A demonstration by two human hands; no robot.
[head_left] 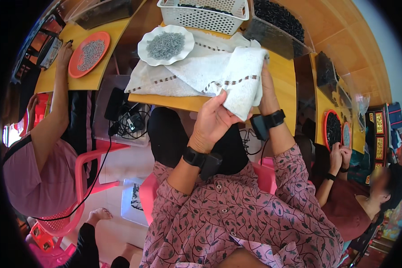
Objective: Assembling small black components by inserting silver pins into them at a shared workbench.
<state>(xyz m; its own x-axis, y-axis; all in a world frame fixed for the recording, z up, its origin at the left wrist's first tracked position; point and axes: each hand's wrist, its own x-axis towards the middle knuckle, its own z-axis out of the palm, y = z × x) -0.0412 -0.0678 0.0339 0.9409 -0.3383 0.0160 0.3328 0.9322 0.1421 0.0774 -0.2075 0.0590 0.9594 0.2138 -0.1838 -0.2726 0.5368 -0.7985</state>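
A white towel with a brown dashed stripe is folded between my hands, partly raised off the table's near edge. My left hand grips its lower corner, thumb on top. On the towel's right side, my right hand is closed round the edge, its fingers mostly hidden behind the cloth. More white cloth lies spread on the yellow table to the left. At that cloth's far side stands a white scalloped plate heaped with small grey pieces.
A white perforated basket and a clear bin of black parts stand behind. At left a co-worker's arm reaches past an orange plate. Another person's hands are at right, near a red plate. Cables lie below left.
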